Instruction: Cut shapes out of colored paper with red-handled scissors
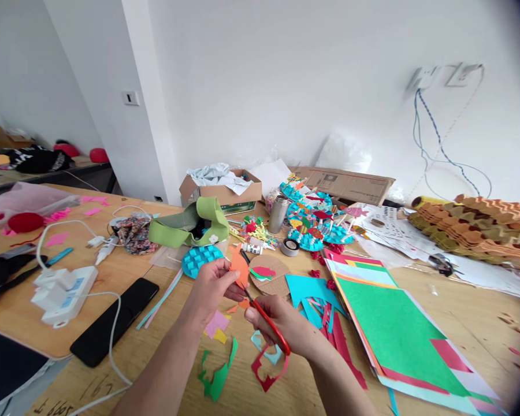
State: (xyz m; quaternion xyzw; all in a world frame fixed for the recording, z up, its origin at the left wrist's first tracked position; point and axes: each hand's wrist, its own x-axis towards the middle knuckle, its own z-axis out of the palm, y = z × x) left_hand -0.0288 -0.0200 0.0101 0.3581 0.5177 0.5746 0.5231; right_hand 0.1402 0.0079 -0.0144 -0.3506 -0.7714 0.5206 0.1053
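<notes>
My left hand [214, 283] pinches a piece of orange paper [239, 267] between thumb and fingers. In my right hand [281, 323] is a pair of red-handled scissors [268, 322], its blades pointing up at the lower edge of the orange paper. Just beyond my hands lies a round cardboard disc [281, 268] with red and green paper cutouts on it. Below my hands are a green paper scrap [219, 372] and a red paper scrap [266, 378]. A pink paper scrap [216, 323] rests close to my left wrist.
A stack of coloured paper [390, 312] lies to the right. A black phone [115, 320] and a white power strip [71, 297] with cables sit at left. Behind are a metal bottle [279, 214], a roll of tape [289, 247], a green bag [169, 228] and a cardboard box [225, 192].
</notes>
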